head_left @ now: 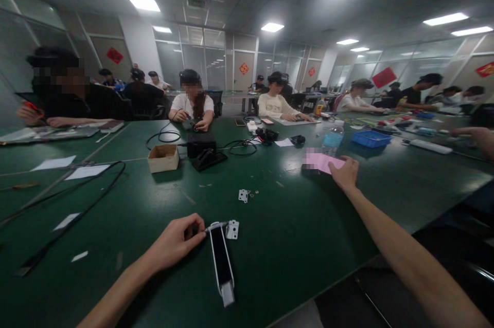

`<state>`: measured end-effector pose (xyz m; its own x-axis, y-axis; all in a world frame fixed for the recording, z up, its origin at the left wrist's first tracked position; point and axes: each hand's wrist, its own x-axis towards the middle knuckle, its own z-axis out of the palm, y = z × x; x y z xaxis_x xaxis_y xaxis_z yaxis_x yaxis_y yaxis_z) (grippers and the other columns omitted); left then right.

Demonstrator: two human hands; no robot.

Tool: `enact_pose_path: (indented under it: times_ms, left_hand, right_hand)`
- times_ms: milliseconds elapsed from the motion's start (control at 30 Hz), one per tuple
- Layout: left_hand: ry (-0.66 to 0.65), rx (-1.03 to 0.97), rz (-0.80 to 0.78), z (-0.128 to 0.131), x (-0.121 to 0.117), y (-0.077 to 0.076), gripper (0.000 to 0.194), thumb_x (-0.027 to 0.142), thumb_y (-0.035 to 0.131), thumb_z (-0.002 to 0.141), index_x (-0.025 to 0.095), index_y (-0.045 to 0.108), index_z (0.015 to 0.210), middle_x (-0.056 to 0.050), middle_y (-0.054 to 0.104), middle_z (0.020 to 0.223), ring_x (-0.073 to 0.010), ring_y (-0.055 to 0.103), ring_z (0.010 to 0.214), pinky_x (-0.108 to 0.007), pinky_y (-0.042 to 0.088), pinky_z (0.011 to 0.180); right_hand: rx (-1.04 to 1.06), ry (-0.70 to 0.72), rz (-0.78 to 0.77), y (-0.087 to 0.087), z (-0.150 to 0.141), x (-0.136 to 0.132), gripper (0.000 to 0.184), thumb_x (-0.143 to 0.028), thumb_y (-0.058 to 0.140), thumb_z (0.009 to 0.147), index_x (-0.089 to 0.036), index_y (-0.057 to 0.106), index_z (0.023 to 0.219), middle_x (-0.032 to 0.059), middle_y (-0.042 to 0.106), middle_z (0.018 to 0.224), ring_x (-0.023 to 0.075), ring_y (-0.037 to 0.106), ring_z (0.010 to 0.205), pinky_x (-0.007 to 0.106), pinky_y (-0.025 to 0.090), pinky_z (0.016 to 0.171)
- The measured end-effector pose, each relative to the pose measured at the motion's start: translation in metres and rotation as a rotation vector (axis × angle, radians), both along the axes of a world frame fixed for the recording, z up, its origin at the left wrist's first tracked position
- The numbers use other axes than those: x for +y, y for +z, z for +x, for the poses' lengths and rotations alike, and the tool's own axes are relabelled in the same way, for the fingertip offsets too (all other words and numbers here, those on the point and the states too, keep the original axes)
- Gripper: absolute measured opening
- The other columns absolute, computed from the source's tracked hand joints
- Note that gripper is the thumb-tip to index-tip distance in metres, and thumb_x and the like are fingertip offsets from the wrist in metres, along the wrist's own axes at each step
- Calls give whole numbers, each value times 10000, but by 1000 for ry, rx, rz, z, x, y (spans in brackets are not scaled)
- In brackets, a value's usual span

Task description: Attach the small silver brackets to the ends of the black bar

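Note:
My left hand (181, 238) is closed, its thumb and index finger pinched at the end of a thin metal rod (216, 226). The rod lies across the top of a long white-framed piece with a black middle (221, 258), which rests on the table. At the rod's far end sits a small silver bracket (232, 230) with holes. Farther off, another silver bracket (243, 195) lies beside tiny metal parts. My right hand (346, 172), stretched out to the right, grips a flat pink piece (326, 162), partly blurred out, whose kind I cannot tell.
Beyond the hands on the green table (285, 246) are a small cardboard box (163, 158), a black stand (209, 158), cables, a water bottle (333, 138) and a blue tray (371, 139). Paper slips (87, 171) lie left. Several people sit around the tables.

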<state>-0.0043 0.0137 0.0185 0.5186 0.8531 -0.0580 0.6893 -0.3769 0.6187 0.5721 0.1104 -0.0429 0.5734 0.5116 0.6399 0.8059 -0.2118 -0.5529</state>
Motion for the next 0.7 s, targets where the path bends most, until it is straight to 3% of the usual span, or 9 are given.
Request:
enact_pose_path:
  times_ms: [500, 700]
  left_hand:
    - [-2, -4, -12, 0, 0, 1, 258, 423, 484, 828, 189, 586, 865, 6, 581, 744, -161, 519, 666, -256, 385, 600]
    - [-9, 2, -1, 0, -1, 2, 267, 425, 475, 831, 190, 593, 876, -1, 592, 770, -171, 529, 689, -262, 383, 606]
  right_hand:
    - [64, -6, 19, -6, 9, 2, 613, -496, 607, 668, -108, 493, 1129, 178, 477, 1127, 322, 410, 1129, 440, 346, 963]
    - [222, -8, 82, -5, 26, -9, 489, -442, 530, 740, -115, 540, 1102, 131, 577, 993, 257, 527, 896, 421, 414, 870]
